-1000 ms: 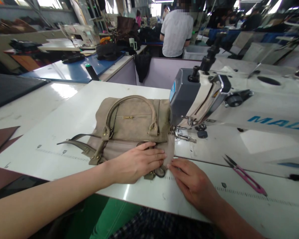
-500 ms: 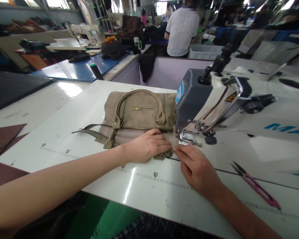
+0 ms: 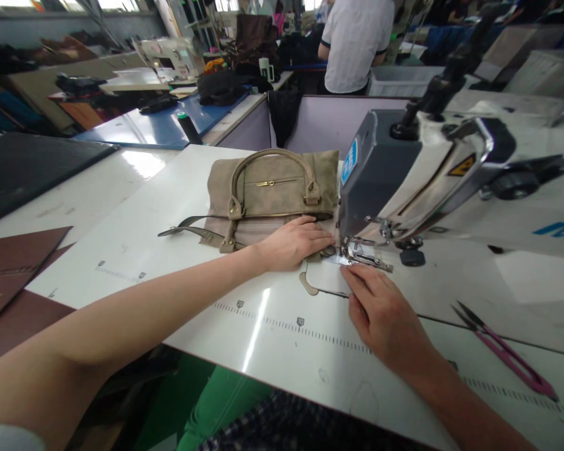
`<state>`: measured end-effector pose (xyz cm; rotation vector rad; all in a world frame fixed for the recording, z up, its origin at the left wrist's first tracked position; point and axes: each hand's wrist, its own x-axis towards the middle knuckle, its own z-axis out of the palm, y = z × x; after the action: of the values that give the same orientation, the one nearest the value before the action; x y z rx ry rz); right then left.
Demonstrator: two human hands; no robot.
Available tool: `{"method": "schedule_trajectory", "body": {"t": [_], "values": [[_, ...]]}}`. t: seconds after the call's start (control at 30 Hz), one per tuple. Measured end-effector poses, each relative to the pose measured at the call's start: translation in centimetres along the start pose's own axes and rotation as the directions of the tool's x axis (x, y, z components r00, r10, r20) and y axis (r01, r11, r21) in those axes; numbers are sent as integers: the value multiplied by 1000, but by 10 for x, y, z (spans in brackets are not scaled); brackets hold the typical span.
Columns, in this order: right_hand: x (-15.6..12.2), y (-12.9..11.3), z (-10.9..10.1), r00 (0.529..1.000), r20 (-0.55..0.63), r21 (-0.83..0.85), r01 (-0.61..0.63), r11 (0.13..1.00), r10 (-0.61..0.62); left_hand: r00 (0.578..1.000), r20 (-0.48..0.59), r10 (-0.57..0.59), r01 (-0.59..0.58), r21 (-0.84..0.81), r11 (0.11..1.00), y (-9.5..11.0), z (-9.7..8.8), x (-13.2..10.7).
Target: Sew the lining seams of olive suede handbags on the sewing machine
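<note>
A taupe handbag (image 3: 282, 195) lies flat on the white sewing table, its handles and brass zips facing up. My left hand (image 3: 294, 243) rests on the bag's near edge, fingers stretched toward the needle and lying flat. The sewing machine's presser foot (image 3: 364, 255) is just right of those fingertips, at the bag's right corner. In front of the foot, my right hand (image 3: 388, 313) touches the machine bed with extended fingers, thumb apart, and no held item shows. What lies directly under the needle is too small to make out.
Pink-handled thread snips (image 3: 510, 357) lie right of my right hand. Brown leather pieces (image 3: 23, 282) are at the left edge. The grey machine head (image 3: 380, 166) overhangs the bag's right side. A person in a white shirt (image 3: 355, 47) stands beyond the lilac partition (image 3: 338, 119).
The bag and my left hand have shifted away from me across the table, uncovering a rounded cover on the bed. My right hand's fingertips now sit apart from the left ones. The view has shifted slightly.
</note>
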<state>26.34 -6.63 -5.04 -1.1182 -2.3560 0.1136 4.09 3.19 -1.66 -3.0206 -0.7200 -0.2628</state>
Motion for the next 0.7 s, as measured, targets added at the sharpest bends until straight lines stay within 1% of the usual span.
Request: {"method": "schedule_trajectory", "body": {"t": [0.07,0.1,0.13,0.17,0.2,0.23,0.27,0.3,0.37,0.43,0.5,0.53,0.57,0.6,0.63,0.67,0.7], "values": [[-2,1,1,1000,-19,2,11,1000,-11,998,-60,-33,38,82,996,6,-4,-10],[-3,2,1,999,-32,1,18,1000,-18,992,-95,-83,95,135,986,8,-8,-20],[-4,2,1,999,-47,-3,25,1000,-26,977,-130,-166,188,182,965,9,-13,-32],[-4,3,0,997,-66,-10,34,999,-35,948,-160,-275,305,213,928,8,-17,-47],[-4,3,0,995,-84,-16,45,999,-47,905,-174,-387,419,223,880,6,-21,-63],[-4,2,0,993,-96,-22,62,998,-64,862,-167,-479,506,220,834,3,-25,-81],[-4,1,0,991,-100,-29,83,996,-85,834,-138,-535,552,211,807,0,-28,-97],[-3,-2,0,989,-101,-39,104,994,-108,828,-92,-554,560,201,804,-1,-31,-113],[-1,-9,5,986,-89,-72,132,989,-138,861,14,-509,498,183,847,7,-39,-139],[2,-18,16,983,-93,-113,148,983,-159,894,98,-438,418,173,892,32,-54,-154],[10,-22,34,972,-110,-126,192,973,-206,901,186,-391,371,133,919,64,-73,-155],[17,-22,44,965,-107,-119,226,967,-239,895,242,-375,369,72,927,79,-82,-151],[26,-21,54,956,-106,-107,263,959,-274,874,296,-384,399,12,917,90,-91,-143],[37,-19,64,945,-109,-92,299,950,-308,852,352,-387,426,-36,904,96,-98,-133],[49,-17,72,933,-114,-72,335,940,-341,832,403,-382,451,-91,888,96,-104,-123],[61,-16,79,919,-134,-47,368,928,-371,814,430,-391,490,-146,859,89,-108,-112],[73,-15,85,911,-164,-16,381,924,-379,789,439,-431,559,-220,799,79,-111,-102]]}}
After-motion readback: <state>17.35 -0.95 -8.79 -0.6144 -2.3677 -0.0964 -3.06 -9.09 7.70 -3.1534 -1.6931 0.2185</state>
